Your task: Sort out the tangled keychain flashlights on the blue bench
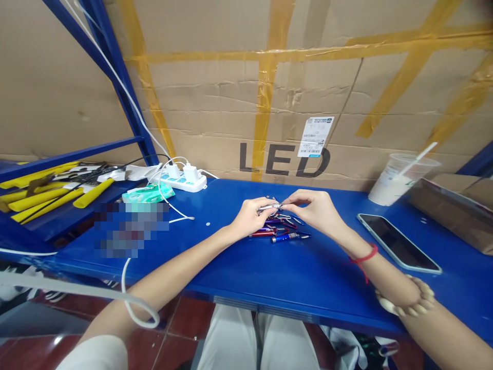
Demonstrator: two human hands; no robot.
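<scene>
My left hand [252, 216] is closed round a small silver keychain flashlight [268, 207], held a little above the blue table. At the flashlight's right end, the fingertips of my right hand [311, 205] are pinched together on a small dark part, probably its clip or ring; the fingers partly hide it. Below both hands lies a small pile of similar flashlights with clips. A blue flashlight [285, 238] is nearest me, and a red flashlight [264, 233] lies to its left. More of the pile is partly hidden behind my hands.
A phone [398, 241] and a plastic cup with a straw [398, 177] are on the right, beside a cardboard box [454, 210]. Leftward are a power strip [185, 180], a tissue pack [148, 193], cables and yellow-handled tools [46, 198]. A large carton [215, 113] stands behind.
</scene>
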